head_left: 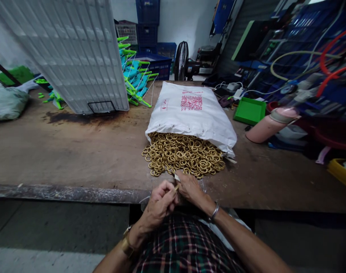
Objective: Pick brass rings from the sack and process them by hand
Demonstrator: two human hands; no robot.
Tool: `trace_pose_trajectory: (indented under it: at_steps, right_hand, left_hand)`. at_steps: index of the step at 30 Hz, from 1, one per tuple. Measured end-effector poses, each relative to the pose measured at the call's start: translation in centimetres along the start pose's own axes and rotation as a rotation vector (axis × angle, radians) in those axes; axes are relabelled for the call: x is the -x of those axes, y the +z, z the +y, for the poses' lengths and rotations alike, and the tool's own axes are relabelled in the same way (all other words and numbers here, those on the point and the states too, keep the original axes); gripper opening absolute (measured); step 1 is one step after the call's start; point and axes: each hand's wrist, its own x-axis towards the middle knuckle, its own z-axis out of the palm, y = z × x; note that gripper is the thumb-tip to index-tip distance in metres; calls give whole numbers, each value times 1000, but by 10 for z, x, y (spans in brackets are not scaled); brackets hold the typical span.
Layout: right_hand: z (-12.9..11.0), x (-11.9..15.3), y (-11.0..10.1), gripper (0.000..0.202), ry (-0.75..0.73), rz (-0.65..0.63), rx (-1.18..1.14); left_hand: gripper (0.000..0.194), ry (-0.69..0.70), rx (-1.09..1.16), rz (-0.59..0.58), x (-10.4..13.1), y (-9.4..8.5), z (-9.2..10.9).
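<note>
A heap of brass-coloured rings (187, 155) spills from the mouth of a white sack (173, 113) printed in red. Just in front of it, at the table edge, my two hands meet. My left hand (160, 201) is closed, pinching one gold ring (176, 187) between thumb and finger. Beside it my right hand (192, 189) is closed around a small tool (176, 177) with a pale part and a dark, narrow tip that points toward the heap. Most of this tool is hidden by the fingers, so its kind is unclear.
A ribbed translucent panel (84, 53) stands at left, with green and teal plastic parts (138, 77) behind it. On the right are a green tray (250, 110), a leaning pink bottle (271, 125) and a yellow container (342, 172). A black fan (182, 60) stands behind the table (76, 159).
</note>
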Motion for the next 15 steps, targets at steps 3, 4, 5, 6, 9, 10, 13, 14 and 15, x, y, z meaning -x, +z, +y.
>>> trace_pose_trajectory:
  at_steps: [3, 4, 5, 6, 9, 10, 13, 14, 15]
  right_hand:
    - [1, -4, 6, 20, 46, 114, -31]
    - [1, -6, 8, 20, 68, 155, -40]
    - [1, -8, 10, 20, 91, 187, -42]
    - [1, -11, 11, 22, 108, 205, -36]
    - [-3, -18, 9, 23, 155, 182, 23]
    - [-5, -19, 7, 22, 166, 166, 45]
    - [-8, -20, 4, 19, 167, 137, 79]
    - [-8, -20, 3, 18, 161, 136, 83]
    - [-8, -19, 4, 17, 155, 136, 85]
  left_hand:
    - [30, -55, 192, 63, -1, -4, 3]
    - [30, -69, 235, 93, -3, -6, 2]
    - [30, -77, 265, 118, -5, -9, 1]
    - [29, -76, 284, 140, -7, -12, 0]
    - [25, -56, 317, 173, -8, -16, -2]
    - [23, -55, 331, 178, -8, -16, -2]
    - [23, -92, 390, 175, -7, -16, -2]
    - [26, -109, 412, 166, -7, -16, -2]
    - [28, -121, 434, 154, -7, -17, -2]
